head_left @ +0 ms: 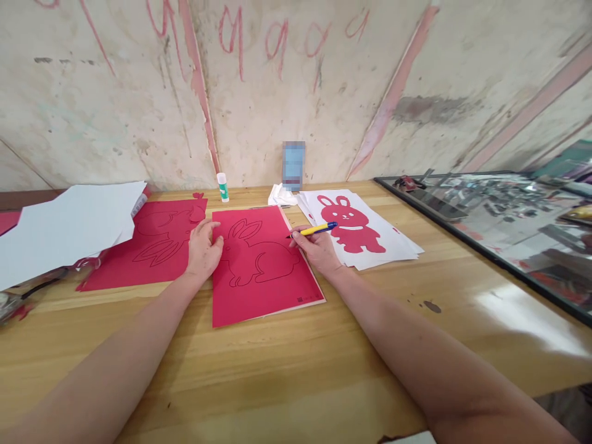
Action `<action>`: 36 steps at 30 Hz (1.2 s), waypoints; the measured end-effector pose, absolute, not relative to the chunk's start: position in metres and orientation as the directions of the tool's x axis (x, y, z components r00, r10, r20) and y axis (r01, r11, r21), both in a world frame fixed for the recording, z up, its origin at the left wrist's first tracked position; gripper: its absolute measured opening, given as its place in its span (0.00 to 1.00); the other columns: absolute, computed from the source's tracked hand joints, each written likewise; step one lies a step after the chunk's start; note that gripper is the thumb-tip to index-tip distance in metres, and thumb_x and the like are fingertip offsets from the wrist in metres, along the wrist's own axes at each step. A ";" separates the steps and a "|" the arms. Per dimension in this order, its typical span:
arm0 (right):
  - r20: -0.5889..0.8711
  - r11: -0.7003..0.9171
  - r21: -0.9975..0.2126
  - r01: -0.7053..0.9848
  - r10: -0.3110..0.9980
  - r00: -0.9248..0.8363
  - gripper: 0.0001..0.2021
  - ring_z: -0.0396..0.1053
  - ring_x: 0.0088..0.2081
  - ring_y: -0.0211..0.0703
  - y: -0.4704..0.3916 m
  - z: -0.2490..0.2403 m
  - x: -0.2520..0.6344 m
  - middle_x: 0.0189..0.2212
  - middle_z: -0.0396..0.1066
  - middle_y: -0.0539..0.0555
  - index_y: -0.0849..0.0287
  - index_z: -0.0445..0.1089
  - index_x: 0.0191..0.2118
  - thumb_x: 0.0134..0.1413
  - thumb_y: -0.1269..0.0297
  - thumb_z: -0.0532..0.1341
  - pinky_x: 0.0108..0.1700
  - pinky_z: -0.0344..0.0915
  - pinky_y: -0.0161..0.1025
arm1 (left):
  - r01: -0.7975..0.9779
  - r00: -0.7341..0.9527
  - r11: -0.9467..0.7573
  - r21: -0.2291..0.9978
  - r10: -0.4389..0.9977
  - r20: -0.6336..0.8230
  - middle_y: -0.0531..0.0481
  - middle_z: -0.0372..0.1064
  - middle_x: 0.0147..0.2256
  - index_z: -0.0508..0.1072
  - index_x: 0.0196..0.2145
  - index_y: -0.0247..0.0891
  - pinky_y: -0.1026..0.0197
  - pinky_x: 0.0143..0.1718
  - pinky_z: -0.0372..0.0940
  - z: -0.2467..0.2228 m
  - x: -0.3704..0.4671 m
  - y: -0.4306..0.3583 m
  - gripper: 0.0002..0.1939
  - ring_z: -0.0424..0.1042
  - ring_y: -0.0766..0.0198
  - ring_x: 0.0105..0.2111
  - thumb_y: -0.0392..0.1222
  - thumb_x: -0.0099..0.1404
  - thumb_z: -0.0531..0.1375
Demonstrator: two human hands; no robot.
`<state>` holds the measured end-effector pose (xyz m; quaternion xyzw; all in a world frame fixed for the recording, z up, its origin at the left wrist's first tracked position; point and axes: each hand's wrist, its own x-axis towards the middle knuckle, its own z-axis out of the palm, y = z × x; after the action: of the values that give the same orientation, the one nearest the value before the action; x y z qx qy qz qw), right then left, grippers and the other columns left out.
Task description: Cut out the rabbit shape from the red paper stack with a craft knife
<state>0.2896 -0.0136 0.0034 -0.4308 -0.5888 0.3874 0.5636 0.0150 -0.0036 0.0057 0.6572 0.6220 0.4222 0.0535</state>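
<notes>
A red sheet of paper (245, 302) with a rabbit outlined in black lies on the table before me, a pale sheet's edge showing under it. At its left edge rests my left hand (204, 250), open, fingers slightly spread and nothing held. My right hand (319, 246) is closed around a yellow pen (314, 230) with a blue end. The pen's dark tip is over the right part of the sheet, near the rabbit's back; I cannot tell whether it touches. Left of my left hand lies another red sheet (120, 265) with a rabbit outline, partly covered.
Right of my hand, a red rabbit cut-out (354, 228) lies on white sheets (398, 253). A glue stick (222, 187), crumpled tissue (282, 195) and blurred-out phone-like object (293, 165) stand by the wall. White papers (69, 228) pile at left. A dark-framed glass panel (522, 228) lies right.
</notes>
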 end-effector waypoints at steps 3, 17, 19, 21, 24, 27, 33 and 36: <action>0.307 0.306 -0.951 0.046 0.951 0.027 0.20 0.67 0.25 0.39 -0.011 0.005 0.291 0.20 0.68 0.50 0.59 0.69 0.29 0.45 0.44 0.64 0.31 0.65 0.39 | 0.839 -0.057 -0.226 0.494 0.868 0.493 0.43 0.65 0.56 0.72 0.47 0.39 0.42 0.58 0.56 0.009 0.019 -0.006 0.16 0.61 0.49 0.57 0.36 0.60 0.56; 0.237 0.237 -0.969 -0.064 0.971 0.012 0.17 0.63 0.20 0.36 -0.010 0.010 0.290 0.17 0.67 0.48 0.58 0.68 0.28 0.41 0.49 0.67 0.23 0.61 0.34 | 0.712 0.672 -0.700 0.060 0.703 0.233 0.37 0.65 0.54 0.68 0.54 0.31 0.47 0.53 0.60 0.034 0.104 -0.070 0.20 0.64 0.50 0.52 0.44 0.71 0.48; 0.233 0.233 -0.969 -0.077 0.972 0.013 0.14 0.63 0.20 0.35 -0.009 0.007 0.290 0.17 0.66 0.47 0.58 0.67 0.28 0.39 0.54 0.68 0.23 0.61 0.34 | 0.717 0.669 -0.694 0.060 0.710 0.219 0.39 0.65 0.56 0.66 0.55 0.32 0.46 0.52 0.60 0.026 0.108 -0.073 0.22 0.61 0.49 0.54 0.48 0.72 0.48; 0.235 0.235 -0.968 -0.084 0.972 0.014 0.13 0.62 0.20 0.35 -0.007 0.005 0.291 0.17 0.66 0.46 0.58 0.67 0.28 0.38 0.57 0.68 0.23 0.60 0.34 | 0.717 0.668 -0.693 0.069 0.712 0.216 0.40 0.64 0.56 0.66 0.56 0.33 0.46 0.52 0.59 0.020 0.109 -0.073 0.24 0.60 0.49 0.54 0.51 0.72 0.47; 0.237 0.238 -0.970 -0.058 0.971 0.021 0.12 0.62 0.19 0.34 -0.008 0.006 0.291 0.17 0.66 0.46 0.58 0.67 0.29 0.39 0.59 0.67 0.23 0.60 0.34 | 0.714 0.669 -0.696 0.076 0.710 0.221 0.41 0.64 0.57 0.66 0.55 0.33 0.46 0.52 0.58 0.018 0.108 -0.073 0.24 0.60 0.49 0.55 0.52 0.72 0.46; 0.240 0.240 -0.971 0.006 0.970 0.037 0.11 0.62 0.19 0.34 -0.011 0.011 0.289 0.17 0.66 0.46 0.58 0.67 0.28 0.41 0.59 0.66 0.23 0.60 0.34 | 0.714 0.667 -0.696 0.075 0.709 0.228 0.39 0.63 0.57 0.67 0.55 0.34 0.46 0.52 0.58 0.019 0.108 -0.073 0.23 0.60 0.49 0.55 0.51 0.72 0.47; 0.205 0.206 -0.978 -0.018 0.978 0.044 0.13 0.63 0.20 0.35 -0.017 0.024 0.281 0.17 0.67 0.47 0.59 0.67 0.29 0.41 0.56 0.67 0.23 0.60 0.34 | 0.704 0.679 -0.708 0.045 0.691 0.248 0.38 0.64 0.56 0.67 0.54 0.32 0.46 0.51 0.59 0.016 0.109 -0.073 0.23 0.61 0.49 0.53 0.51 0.72 0.47; 0.173 0.174 -0.984 -0.025 0.983 0.059 0.13 0.62 0.20 0.34 -0.018 0.030 0.280 0.17 0.67 0.48 0.59 0.67 0.28 0.40 0.56 0.67 0.22 0.58 0.33 | 0.703 0.677 -0.710 0.050 0.689 0.259 0.38 0.64 0.56 0.67 0.54 0.34 0.46 0.50 0.59 0.014 0.108 -0.073 0.22 0.60 0.48 0.53 0.50 0.72 0.48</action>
<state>0.2801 -0.0178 0.0301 -0.4611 -0.5196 0.4475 0.5632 0.1083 -0.0729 0.0141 0.9154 0.3800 0.1302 -0.0270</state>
